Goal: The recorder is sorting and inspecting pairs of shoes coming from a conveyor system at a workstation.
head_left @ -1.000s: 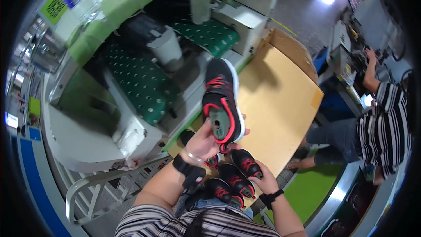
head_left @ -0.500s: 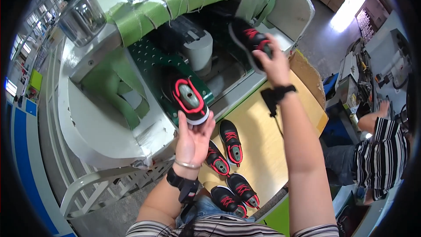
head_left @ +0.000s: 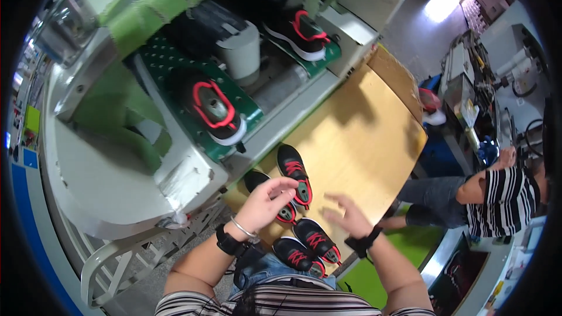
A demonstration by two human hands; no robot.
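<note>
My left hand hovers over the black-and-red shoes on the wooden board, fingers slightly curled, thumb apart, holding nothing. To its right, my right hand is empty with its fingers spread, a little blurred. Beside the left fingertips lies a shoe with red laces; another shoe is partly hidden by that hand. Nearer to me lie two more shoes. Inside the machine, one shoe sits on the left green perforated plate and another shoe on the right plate.
The wooden board adjoins the white machine housing, whose top edge has green wrapping. A metal pot stands at the upper left. Cardboard lines the board's far right side. A co-worker in a striped shirt works at the right.
My right hand has let go of its shoe, which now rests on the right plate. My left hand has left the shoe on the left plate. Both hands have come back toward me.
</note>
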